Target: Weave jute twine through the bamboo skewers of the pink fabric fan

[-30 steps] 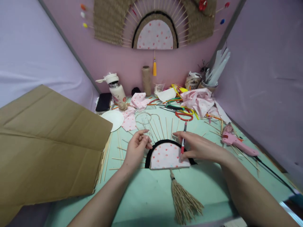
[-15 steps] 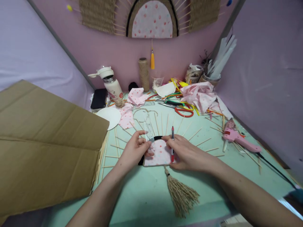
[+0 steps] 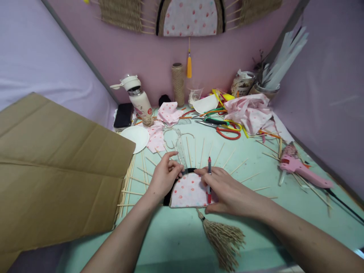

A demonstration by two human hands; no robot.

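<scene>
On the green table lies a half-round piece of spotted pink fabric (image 3: 186,191) with a black curved border (image 3: 168,194). Thin sticks (image 3: 218,154) fan outward from its arch. My left hand (image 3: 167,172) pinches the lower end of a clear ruler (image 3: 181,149) near the top left of the arch. My right hand (image 3: 224,187) rests on the right part of the fabric, with a red-capped pen (image 3: 209,182) held upright between its fingers. A twine tassel (image 3: 223,240) hangs off the straight edge toward me.
Brown cardboard (image 3: 59,167) covers the left side. Scissors (image 3: 227,132), crumpled fabric (image 3: 248,110), a bottle (image 3: 140,102), a phone (image 3: 123,115) and a twine spool (image 3: 178,85) stand or lie at the back. A pink glue gun (image 3: 301,168) lies at the right.
The view has shifted a little. My left hand and the ruler have moved down against the arch, uncovering more of the fabric's left part. My right hand still rests on the fabric with the pen.
</scene>
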